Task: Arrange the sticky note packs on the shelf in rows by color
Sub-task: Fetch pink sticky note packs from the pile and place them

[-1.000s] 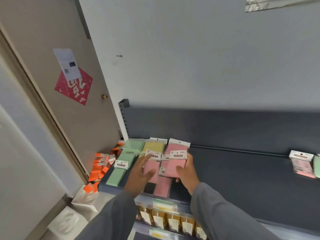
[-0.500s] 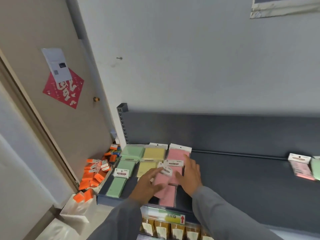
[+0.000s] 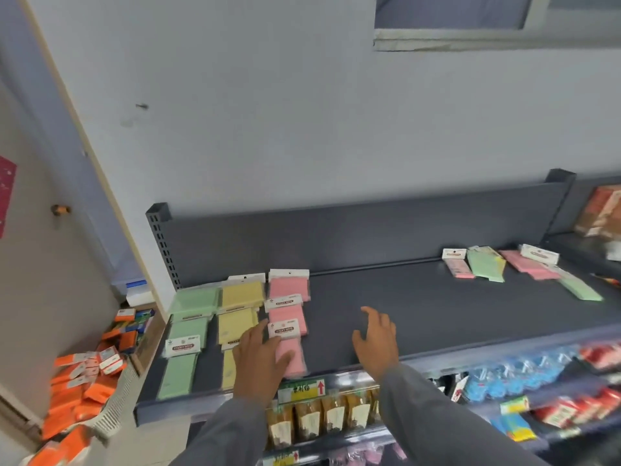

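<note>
On the left end of the dark shelf (image 3: 420, 307) three rows of sticky note packs run front to back: green packs (image 3: 188, 327), yellow packs (image 3: 239, 311) and pink packs (image 3: 288, 307). My left hand (image 3: 260, 358) lies flat with straight fingers on the front pink pack (image 3: 291, 358) and partly covers the front yellow one. My right hand (image 3: 376, 341) hovers open over bare shelf to the right of the pink row, holding nothing. A loose group of pink and green packs (image 3: 487, 267) lies at the shelf's far right.
Orange packs fill a white basket (image 3: 111, 408) on the floor at left. Below the shelf hang brown packets (image 3: 322, 418) and blue and red goods (image 3: 537, 378). A door and its frame stand at left. Boxes (image 3: 601, 210) sit on the adjoining shelf at right.
My right hand has let go of the pink packs and moved right, off the row. The pink packs now lie in a straight row. The view has swung right, showing the loose packs.
</note>
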{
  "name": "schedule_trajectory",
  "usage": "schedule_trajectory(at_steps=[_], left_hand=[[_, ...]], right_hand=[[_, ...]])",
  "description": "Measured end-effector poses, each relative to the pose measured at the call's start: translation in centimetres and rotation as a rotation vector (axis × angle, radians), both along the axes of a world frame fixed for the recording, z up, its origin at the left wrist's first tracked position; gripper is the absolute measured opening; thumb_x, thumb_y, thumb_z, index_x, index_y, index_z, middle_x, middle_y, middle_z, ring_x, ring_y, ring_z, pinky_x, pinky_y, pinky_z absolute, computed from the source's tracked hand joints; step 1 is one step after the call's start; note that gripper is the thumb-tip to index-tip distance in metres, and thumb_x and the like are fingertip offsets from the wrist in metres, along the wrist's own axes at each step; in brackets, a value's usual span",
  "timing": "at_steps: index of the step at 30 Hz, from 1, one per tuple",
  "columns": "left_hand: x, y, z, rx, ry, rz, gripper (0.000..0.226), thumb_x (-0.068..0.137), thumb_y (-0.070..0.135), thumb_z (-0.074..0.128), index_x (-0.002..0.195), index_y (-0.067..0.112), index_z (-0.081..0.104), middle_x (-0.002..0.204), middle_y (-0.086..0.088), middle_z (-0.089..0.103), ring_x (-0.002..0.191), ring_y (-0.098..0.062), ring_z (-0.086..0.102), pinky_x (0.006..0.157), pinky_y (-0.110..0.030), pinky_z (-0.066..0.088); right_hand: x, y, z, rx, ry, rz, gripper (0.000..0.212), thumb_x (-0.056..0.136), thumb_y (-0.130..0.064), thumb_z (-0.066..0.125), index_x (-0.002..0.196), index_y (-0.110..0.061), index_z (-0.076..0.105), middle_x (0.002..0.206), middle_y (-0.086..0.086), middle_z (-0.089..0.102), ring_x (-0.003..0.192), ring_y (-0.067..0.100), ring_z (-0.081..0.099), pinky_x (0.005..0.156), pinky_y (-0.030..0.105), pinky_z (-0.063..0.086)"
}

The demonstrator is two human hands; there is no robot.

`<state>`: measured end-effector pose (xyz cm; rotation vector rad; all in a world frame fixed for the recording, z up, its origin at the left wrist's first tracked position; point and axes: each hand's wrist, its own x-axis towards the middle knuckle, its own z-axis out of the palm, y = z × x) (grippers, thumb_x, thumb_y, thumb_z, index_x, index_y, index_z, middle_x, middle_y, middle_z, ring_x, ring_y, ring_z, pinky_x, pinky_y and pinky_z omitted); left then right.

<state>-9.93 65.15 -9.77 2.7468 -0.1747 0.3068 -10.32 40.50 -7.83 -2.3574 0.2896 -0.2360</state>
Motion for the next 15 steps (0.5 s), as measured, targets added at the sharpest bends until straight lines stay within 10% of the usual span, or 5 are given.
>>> schedule_trajectory(at_steps=[15], left_hand=[[4.6,-27.7,4.5,0.021,-0.173,-0.356,0.044,0.096,0.051,0.050,0.135,0.031,0.055,0.155,-0.003,0.039,0.142,-0.024,0.031,0.110,-0.046,0.018]], right_hand=[[-2.9,-22.2,2.9,-0.243,-0.035,-0.142,0.063,0.098,-0.025,0.052,0.156,-0.021,0.027,0.159,0.007,0.031,0.146,0.026,0.026,0.116,0.044,0.032]])
